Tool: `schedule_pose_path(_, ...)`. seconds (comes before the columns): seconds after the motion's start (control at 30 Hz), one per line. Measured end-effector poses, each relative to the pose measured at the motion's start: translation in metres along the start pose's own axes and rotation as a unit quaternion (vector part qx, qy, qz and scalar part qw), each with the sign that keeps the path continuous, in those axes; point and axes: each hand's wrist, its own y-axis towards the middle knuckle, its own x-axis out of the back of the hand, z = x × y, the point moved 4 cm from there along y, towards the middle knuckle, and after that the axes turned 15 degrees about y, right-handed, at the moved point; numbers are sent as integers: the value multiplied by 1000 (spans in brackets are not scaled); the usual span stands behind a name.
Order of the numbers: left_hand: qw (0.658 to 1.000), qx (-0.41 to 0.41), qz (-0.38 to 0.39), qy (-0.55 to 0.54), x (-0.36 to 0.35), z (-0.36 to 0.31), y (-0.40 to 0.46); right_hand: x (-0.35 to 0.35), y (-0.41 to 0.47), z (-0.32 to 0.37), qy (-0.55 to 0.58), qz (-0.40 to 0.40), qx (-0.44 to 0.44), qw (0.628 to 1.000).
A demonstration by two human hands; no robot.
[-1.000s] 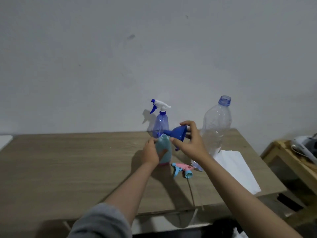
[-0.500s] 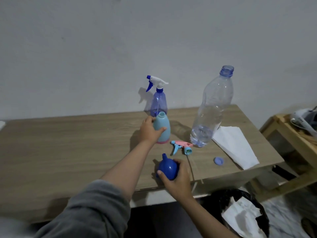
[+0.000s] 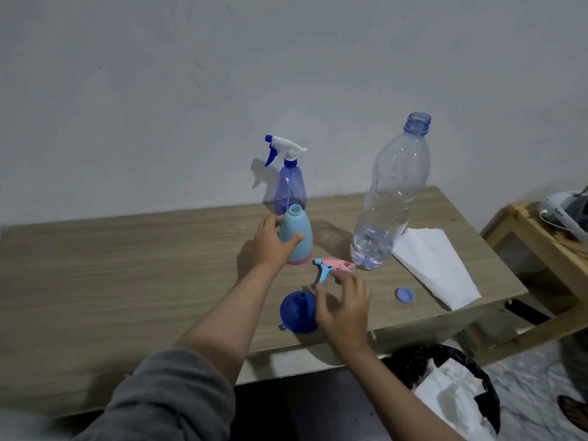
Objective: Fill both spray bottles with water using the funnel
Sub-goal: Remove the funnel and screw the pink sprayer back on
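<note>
Your left hand (image 3: 272, 241) wraps the light blue spray bottle (image 3: 296, 238), uncapped and upright at the center of the tabletop (image 3: 127, 265). Your right hand (image 3: 345, 308) hovers with spread fingers (image 3: 321, 297) between the blue funnel (image 3: 296, 311) lying at lower center and the pink-and-blue trigger head (image 3: 332, 266). Behind stands the purple spray bottle (image 3: 290, 186); right of center, an uncapped clear water bottle (image 3: 391, 198), its cap (image 3: 405, 295) beside a white paper (image 3: 436, 265).

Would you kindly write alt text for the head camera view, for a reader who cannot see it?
A person's left hand grips an uncapped light-blue spray bottle upright on a wooden table, while the open right hand reaches toward its detached pink-and-blue trigger head. A blue funnel lies beside that hand; a capped blue spray bottle and a nearly empty water bottle stand behind.
</note>
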Motion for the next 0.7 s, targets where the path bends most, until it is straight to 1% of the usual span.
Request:
schedule_pose_path(0.03,1000,-1,-4,-4,0,0,0,3,12,-7,-12,-16,-46,999)
schedule_pose_path(0.1,1000,-4,-7,0,1,-1,-1,4,29,-25,-70,-9,-136,988)
schedule_pose_path(0.17,1000,-6,-6,5,1,-1,-2,2,33,-40,-127,20,-180,975)
schedule_pose_path(0.23,1000,-7,-11,-1,1,0,-2,-3,32,-50,-133,35,-199,970)
schedule_pose_path(0.3,1000,-7,-13,-2,0,1,-2,-7,31,-58,-107,28,-201,973)
schedule_pose_path(0.43,1000,-10,-13,-6,-1,1,-1,-9,30,-60,2,-2,-192,981)
schedule_pose_path(0.5,1000,-11,-19,-12,-2,2,-1,-4,33,-48,50,-20,-164,985)
schedule_pose_path(0.6,999,-5,-24,-21,-5,5,1,6,45,-17,128,-50,-82,987)
schedule_pose_path(0.67,999,6,-28,-31,-7,5,2,10,55,6,185,-51,-42,981)
schedule_pose_path(0.7,999,13,-29,-35,-6,3,2,12,61,15,200,-45,-36,978)
